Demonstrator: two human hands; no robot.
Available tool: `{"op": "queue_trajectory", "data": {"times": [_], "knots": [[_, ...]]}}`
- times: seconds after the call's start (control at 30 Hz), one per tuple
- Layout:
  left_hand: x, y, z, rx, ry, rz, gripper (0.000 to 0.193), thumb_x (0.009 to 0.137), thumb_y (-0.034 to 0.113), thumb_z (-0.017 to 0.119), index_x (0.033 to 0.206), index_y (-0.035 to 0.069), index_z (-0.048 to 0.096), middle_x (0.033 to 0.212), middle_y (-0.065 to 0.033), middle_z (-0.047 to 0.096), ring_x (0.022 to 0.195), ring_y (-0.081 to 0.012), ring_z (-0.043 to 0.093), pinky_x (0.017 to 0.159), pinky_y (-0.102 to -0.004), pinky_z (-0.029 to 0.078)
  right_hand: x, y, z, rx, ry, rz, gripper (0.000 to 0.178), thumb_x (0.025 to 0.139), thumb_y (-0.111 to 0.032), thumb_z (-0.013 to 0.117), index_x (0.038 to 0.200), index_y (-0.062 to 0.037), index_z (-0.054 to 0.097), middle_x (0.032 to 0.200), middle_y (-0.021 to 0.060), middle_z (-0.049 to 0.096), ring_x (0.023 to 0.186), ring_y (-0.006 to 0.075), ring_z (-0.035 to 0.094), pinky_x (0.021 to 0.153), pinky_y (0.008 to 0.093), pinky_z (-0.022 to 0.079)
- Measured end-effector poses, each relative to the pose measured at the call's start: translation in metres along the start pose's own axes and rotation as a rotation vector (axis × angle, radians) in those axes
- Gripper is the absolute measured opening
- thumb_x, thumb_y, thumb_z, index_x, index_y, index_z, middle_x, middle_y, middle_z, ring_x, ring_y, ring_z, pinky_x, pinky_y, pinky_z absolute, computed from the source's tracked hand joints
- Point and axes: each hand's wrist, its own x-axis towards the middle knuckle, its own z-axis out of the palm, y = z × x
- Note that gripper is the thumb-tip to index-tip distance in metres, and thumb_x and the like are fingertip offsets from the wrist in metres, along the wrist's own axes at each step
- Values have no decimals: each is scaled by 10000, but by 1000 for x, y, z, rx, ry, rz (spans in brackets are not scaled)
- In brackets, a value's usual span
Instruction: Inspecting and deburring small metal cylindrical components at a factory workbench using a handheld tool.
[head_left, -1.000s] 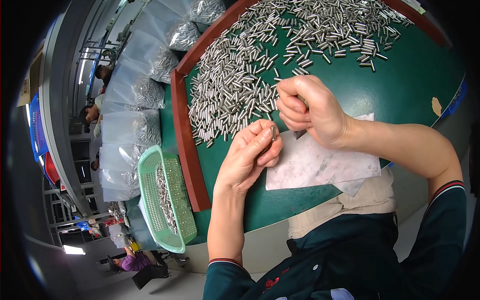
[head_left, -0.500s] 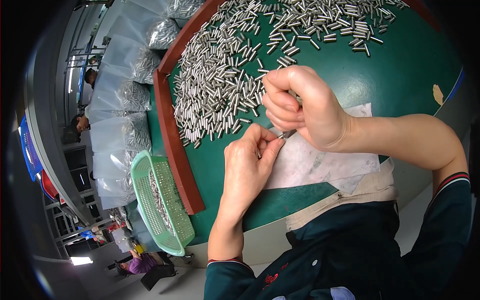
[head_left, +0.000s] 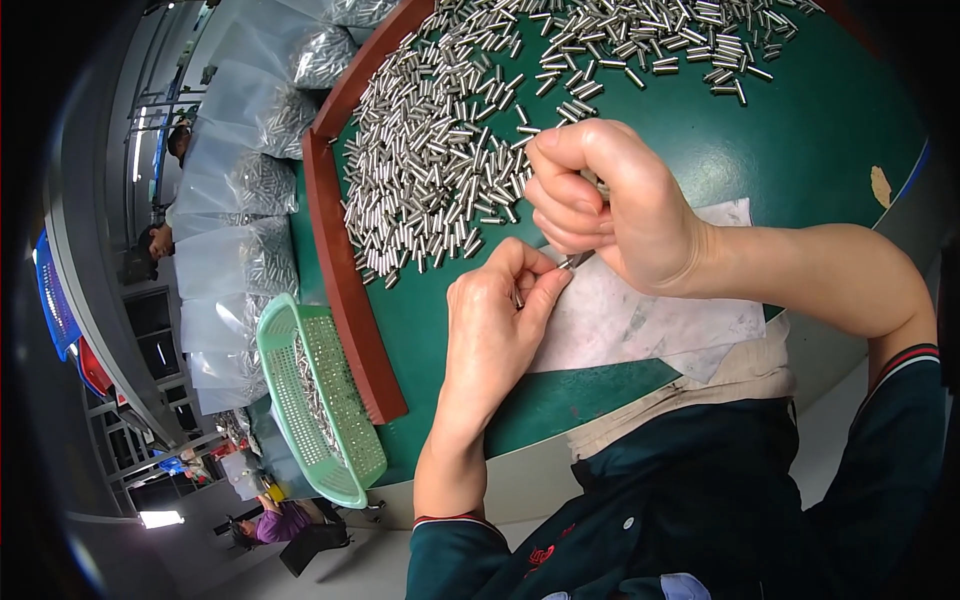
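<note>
A small metal piece (head_left: 571, 264) sits pinched between thumb and forefinger of the left hand (head_left: 500, 315), by the corner of a pale cloth (head_left: 660, 310). The right hand (head_left: 600, 200) is curled closed just beside it; whether it grips anything is hard to tell. If the pinch loosens, the piece could slip onto the cloth or the green worktop (head_left: 800, 160), and a knock from the right hand could send it among the loose metal pins (head_left: 430, 160) heaped inside the red rim (head_left: 347, 270)
</note>
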Motion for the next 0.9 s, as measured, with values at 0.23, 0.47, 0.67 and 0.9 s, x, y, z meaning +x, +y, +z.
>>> {"op": "queue_trajectory", "data": {"times": [0.23,0.47,0.67,0.9], "knots": [[0,-3,2,-28,12,24,142,719,58,644,685,-17,528,499,-87,496,418,-160,457,432,-277,372,-2,3,0,-51,-44,-58,360,843,-195,336,500,-115,263,437,-34,256,399,56,181,394,219,172],[3,1,1,12,15,54,151,719,69,637,672,-21,525,514,-106,521,435,-200,501,455,-292,401,-3,8,3,-295,-45,-199,366,845,-198,363,504,-107,267,449,-31,256,417,64,200,410,229,186],[6,-4,-14,-439,9,-74,123,796,114,599,781,3,546,596,40,459,531,-39,396,471,-189,314,0,-6,2,-134,-56,-159,367,859,-242,333,518,-118,275,433,-38,228,402,68,167,411,234,173],[9,-25,-26,-1701,-354,-264,176,878,132,476,998,3,474,760,-22,422,539,-42,292,463,-165,257,3,-3,-5,-72,-108,-119,372,870,-262,295,524,-129,273,422,-40,226,390,74,158,412,236,174]]}}
